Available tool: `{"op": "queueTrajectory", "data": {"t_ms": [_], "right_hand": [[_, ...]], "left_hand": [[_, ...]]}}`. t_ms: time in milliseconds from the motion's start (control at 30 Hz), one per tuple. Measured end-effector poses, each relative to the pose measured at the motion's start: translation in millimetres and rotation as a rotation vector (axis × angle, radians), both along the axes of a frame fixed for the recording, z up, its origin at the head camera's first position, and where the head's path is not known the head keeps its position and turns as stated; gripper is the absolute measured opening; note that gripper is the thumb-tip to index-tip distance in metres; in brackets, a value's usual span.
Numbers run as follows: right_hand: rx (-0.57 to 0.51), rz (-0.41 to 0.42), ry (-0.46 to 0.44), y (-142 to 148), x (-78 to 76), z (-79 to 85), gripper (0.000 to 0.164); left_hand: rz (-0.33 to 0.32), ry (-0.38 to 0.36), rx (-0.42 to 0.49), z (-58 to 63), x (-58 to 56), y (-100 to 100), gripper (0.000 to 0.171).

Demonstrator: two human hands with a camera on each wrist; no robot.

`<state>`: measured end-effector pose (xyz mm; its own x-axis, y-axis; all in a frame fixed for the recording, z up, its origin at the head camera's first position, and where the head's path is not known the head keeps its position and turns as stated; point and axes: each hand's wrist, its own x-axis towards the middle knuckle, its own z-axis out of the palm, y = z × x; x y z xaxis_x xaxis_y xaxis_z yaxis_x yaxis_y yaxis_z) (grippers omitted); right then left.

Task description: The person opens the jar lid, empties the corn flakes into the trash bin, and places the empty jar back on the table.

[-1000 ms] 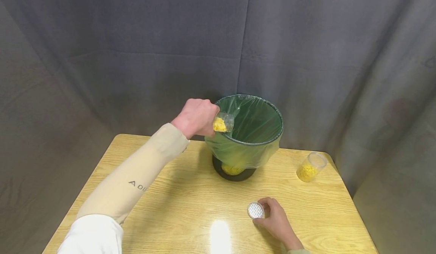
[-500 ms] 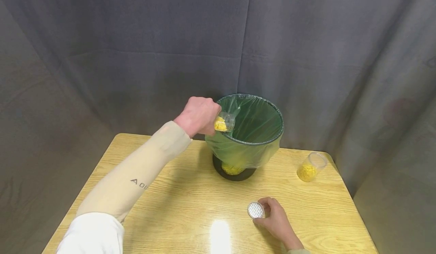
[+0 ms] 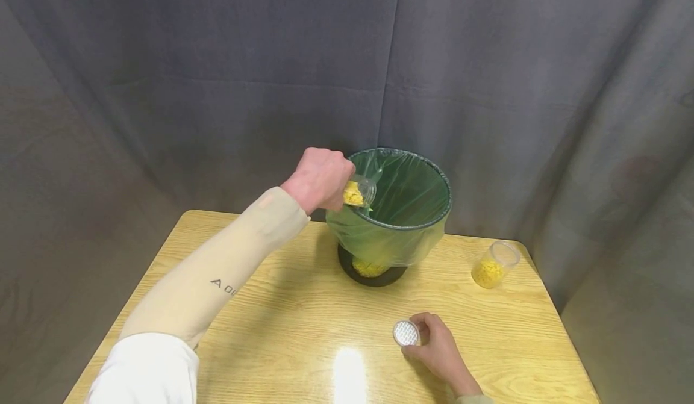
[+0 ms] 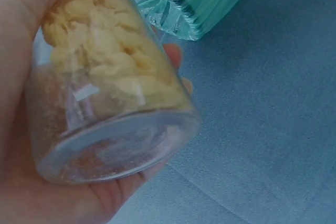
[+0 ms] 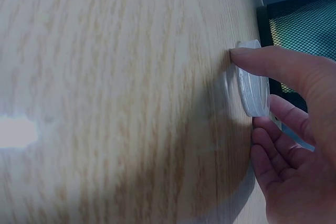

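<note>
My left hand (image 3: 322,178) grips a clear jar (image 3: 360,192) of yellow flakes, tilted mouth-down over the left rim of a wastebasket (image 3: 401,228) lined with a thin green bag. In the left wrist view the flakes (image 4: 107,40) are bunched toward the jar's mouth, and its bare base faces the camera. The mouth itself is out of that view. Low over the table front, my right hand (image 3: 436,350) pinches a round lid (image 3: 406,333) between thumb and fingers, its white patterned underside turned up. Side-on, the clear lid (image 5: 254,82) shows close to the tabletop.
A second clear jar (image 3: 494,265), open and partly filled with yellow flakes, stands at the table's back right. The wooden table (image 3: 303,332) has grey curtains (image 3: 260,91) behind and at both sides. Yellow shows through the basket's dark mesh (image 5: 307,30).
My left hand has shifted slightly right and up with the jar, and its mouth reaches a little further over the basket. The right hand and lid stay in place.
</note>
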<state>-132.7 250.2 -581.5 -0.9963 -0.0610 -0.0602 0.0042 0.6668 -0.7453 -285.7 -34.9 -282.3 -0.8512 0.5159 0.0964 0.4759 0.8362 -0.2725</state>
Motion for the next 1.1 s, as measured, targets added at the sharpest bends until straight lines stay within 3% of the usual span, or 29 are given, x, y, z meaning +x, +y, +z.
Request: {"op": "queueTrajectory", "data": {"t_ms": [467, 1100], "right_hand": [[-0.006, -0.003, 0.0, 0.1, 1.6, 0.1, 0.056], [-0.02, -0.007, -0.01, 1.0, 2.8, 0.8, 0.056]], "left_hand": [[0.025, -0.056, -0.01, -1.3, -0.1, 1.1, 0.012], [0.025, -0.046, -0.013, -0.7, 0.6, 2.6, 0.016]]}}
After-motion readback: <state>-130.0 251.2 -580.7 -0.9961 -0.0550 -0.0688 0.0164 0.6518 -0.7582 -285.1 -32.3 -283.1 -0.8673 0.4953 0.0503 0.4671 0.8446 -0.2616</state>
